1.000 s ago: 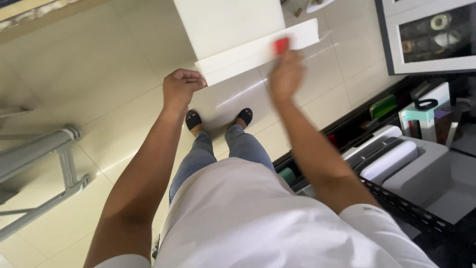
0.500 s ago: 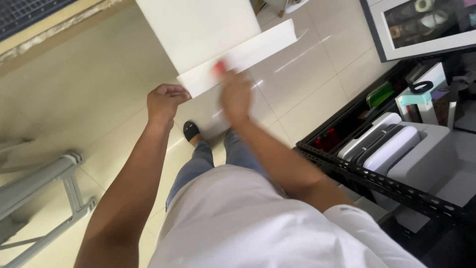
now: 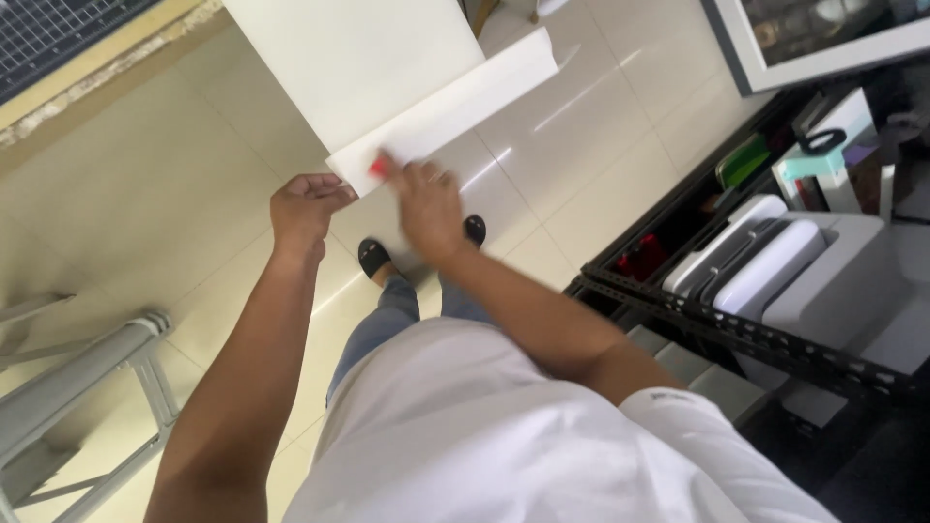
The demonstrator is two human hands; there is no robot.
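Tiled floor (image 3: 620, 126); two hands, one sheet (image 3: 387, 87)

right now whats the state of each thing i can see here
large white paper sheet: hanging, bottom edge folded up
left hand: fingers pinching the sheet's lower left corner
right hand: pressed on the fold beside a small red object, blurred
black metal shelf rack: holding grey and white machines
grey metal frame: standing on the tile floor
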